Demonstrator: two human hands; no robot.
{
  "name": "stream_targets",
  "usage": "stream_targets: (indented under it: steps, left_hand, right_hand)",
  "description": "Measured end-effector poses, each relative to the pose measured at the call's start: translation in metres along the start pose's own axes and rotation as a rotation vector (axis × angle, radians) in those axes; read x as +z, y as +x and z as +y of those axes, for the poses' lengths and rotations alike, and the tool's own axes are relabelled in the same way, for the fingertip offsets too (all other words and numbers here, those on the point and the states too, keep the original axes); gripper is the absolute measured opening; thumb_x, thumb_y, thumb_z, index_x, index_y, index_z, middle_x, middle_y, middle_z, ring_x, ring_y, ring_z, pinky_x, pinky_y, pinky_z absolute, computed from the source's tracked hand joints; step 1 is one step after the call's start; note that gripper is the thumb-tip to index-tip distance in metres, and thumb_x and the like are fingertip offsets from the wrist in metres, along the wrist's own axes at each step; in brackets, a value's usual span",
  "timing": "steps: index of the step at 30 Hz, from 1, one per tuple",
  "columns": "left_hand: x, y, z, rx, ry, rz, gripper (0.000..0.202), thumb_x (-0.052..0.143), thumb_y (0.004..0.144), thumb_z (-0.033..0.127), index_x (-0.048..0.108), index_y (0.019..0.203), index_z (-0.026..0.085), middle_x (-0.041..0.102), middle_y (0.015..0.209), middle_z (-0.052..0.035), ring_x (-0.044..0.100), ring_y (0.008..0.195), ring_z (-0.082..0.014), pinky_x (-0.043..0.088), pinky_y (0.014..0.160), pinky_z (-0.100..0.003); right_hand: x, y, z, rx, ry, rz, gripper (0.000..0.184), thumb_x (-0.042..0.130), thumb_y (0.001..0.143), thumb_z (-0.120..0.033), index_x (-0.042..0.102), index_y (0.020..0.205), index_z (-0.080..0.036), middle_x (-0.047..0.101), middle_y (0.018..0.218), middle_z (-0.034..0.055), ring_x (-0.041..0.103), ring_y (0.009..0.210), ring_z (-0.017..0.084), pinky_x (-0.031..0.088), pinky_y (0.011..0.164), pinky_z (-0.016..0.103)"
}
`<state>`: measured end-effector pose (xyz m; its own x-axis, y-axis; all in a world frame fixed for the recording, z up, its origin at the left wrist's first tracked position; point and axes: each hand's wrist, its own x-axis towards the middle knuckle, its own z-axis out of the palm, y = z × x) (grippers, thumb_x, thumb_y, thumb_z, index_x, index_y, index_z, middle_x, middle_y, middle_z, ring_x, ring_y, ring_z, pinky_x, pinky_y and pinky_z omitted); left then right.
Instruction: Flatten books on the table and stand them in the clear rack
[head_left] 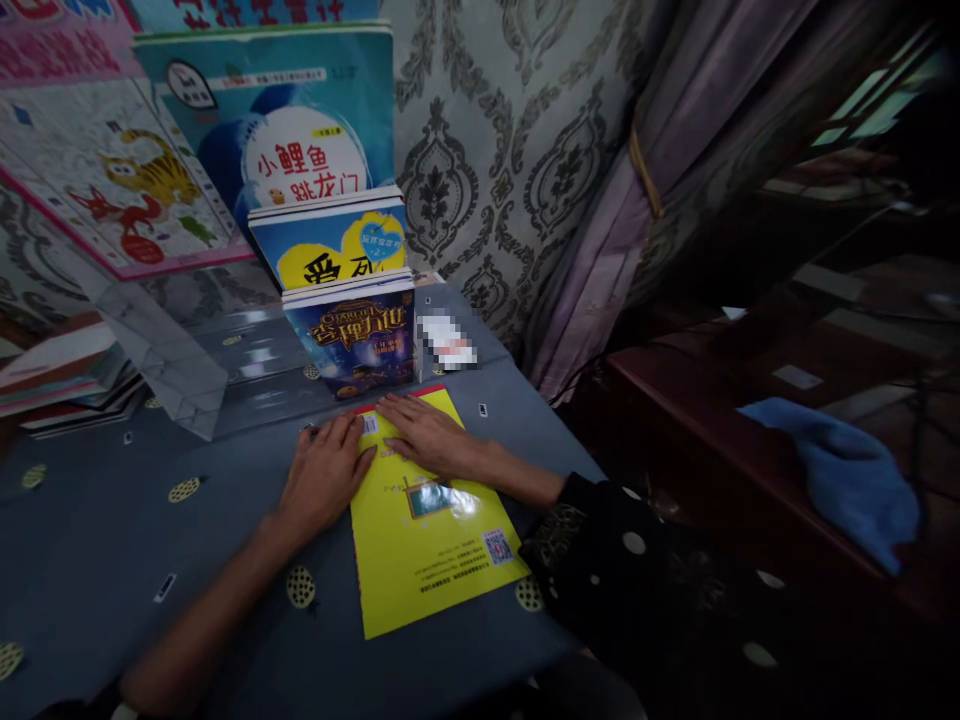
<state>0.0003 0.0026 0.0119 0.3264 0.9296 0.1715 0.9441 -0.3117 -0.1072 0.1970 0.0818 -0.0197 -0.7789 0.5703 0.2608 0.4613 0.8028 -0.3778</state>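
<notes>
Lying under flat fingers (pixel 405 420): yellow book (pixel 431 565)

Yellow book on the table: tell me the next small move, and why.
Probably grip its far edge and tip it up. The yellow book lies flat, the left hand and right hand rest open on that end, and the dark blue book stands upright just beyond.

Book (pixel 427 540) lies on table (pixel 97 540), before upright books (pixel 352 335).
</notes>
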Motion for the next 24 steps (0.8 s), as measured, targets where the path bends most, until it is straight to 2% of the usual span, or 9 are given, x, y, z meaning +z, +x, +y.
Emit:
stream_targets:
  steps: [9,14,20,24]
  left_hand:
    - [-0.006,0.004,0.003,0.000,0.033,-0.032,0.034,0.048,0.102,0.032,0.060,0.126,0.012,0.063,0.134,-0.0174,0.062,0.116,-0.0340,0.046,0.095,-0.052]
    - [0.001,0.005,0.005,0.012,0.034,0.008,0.038,0.046,0.103,0.034,0.058,0.129,0.010,0.062,0.136,-0.0186,0.062,0.117,-0.0340,0.044,0.099,-0.054]
    - [0.012,0.020,0.014,0.124,-0.052,0.070,0.041,0.042,0.104,0.039,0.058,0.129,0.011,0.062,0.136,-0.0184,0.060,0.123,-0.0316,0.042,0.105,-0.049]
    - [0.016,0.039,0.026,0.204,-0.121,0.064,0.042,0.041,0.104,0.038,0.056,0.133,0.012,0.060,0.140,-0.0173,0.059,0.125,-0.0300,0.042,0.106,-0.047]
  right_hand:
    - [-0.012,-0.029,0.027,0.085,0.031,0.080,0.051,0.046,0.102,-0.034,0.046,0.148,-0.011,0.049,0.152,0.0214,0.040,0.147,0.031,0.035,0.120,0.057]
    - [-0.014,-0.041,0.040,0.159,0.107,0.146,0.050,0.043,0.103,-0.037,0.047,0.147,-0.015,0.052,0.151,0.0172,0.041,0.146,0.030,0.034,0.120,0.056]
    - [-0.030,-0.039,0.048,0.232,0.372,0.223,0.054,0.034,0.105,-0.050,0.054,0.142,-0.017,0.062,0.142,0.0142,0.058,0.132,0.028,0.045,0.113,0.049]
    - [-0.037,-0.036,0.056,0.284,0.525,0.282,0.055,0.038,0.103,-0.058,0.058,0.139,-0.022,0.065,0.139,0.0098,0.061,0.127,0.026,0.048,0.109,0.047]
